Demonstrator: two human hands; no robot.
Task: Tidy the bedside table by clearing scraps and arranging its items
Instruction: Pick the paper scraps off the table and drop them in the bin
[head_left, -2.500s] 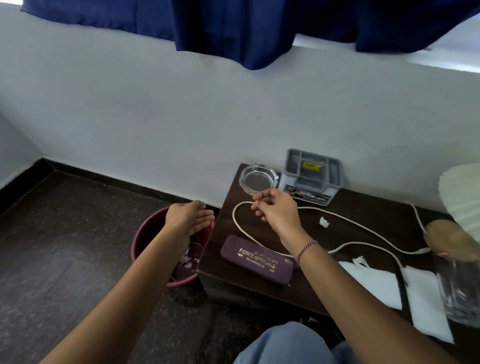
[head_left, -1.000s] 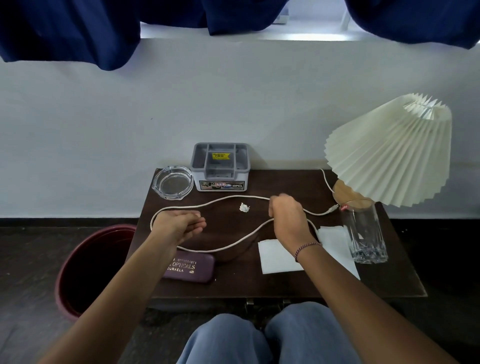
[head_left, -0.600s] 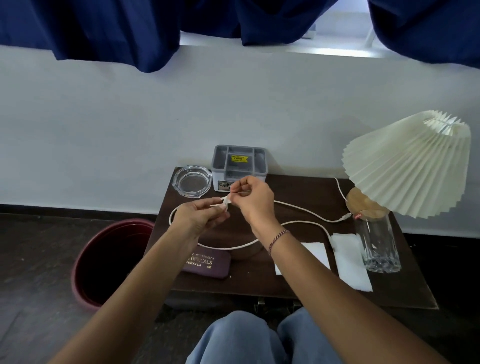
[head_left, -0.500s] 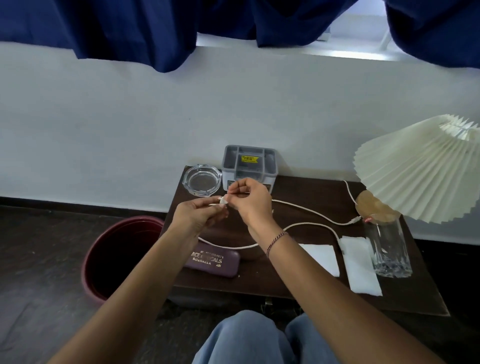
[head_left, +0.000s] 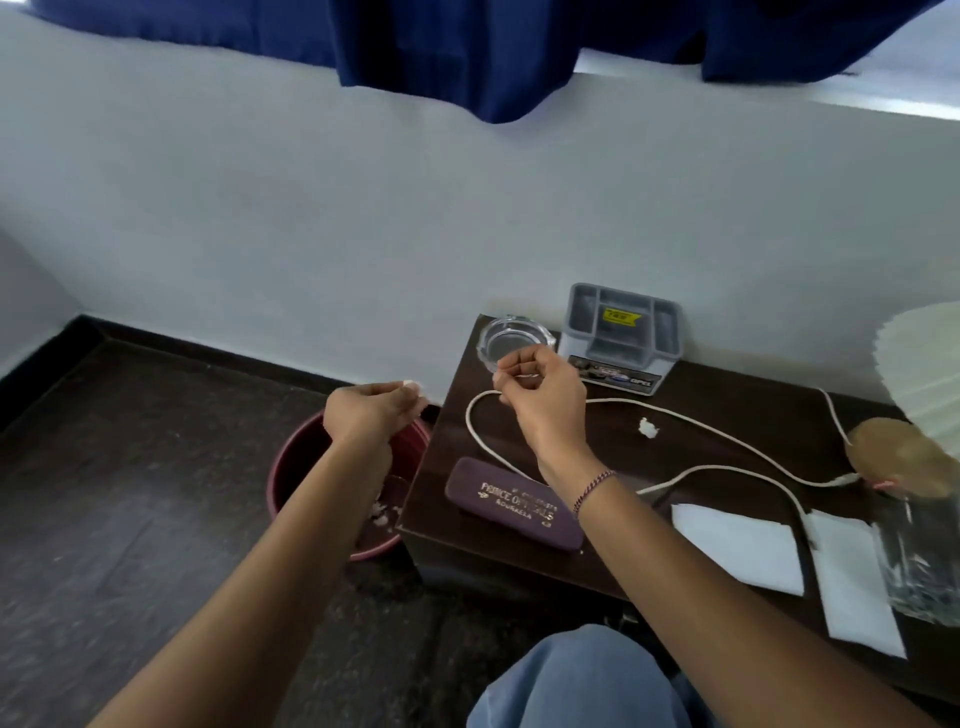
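The left hand (head_left: 375, 410) pinched a small white paper scrap (head_left: 411, 384) over the round maroon bin (head_left: 291, 467). The right hand (head_left: 540, 402), fingers curled closed, hovered above the dark wooden table (head_left: 727, 415); whether it held anything could not be determined.

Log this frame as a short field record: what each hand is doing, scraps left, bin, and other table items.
left hand: over the bin, pinching a white scrap
right hand: above the table, fingers pinched at the white cord
scraps left: one on table
bin: maroon, on floor left of table, scraps inside
other items: ashtray, grey organiser, glasses case, two napkins, glass, lamp
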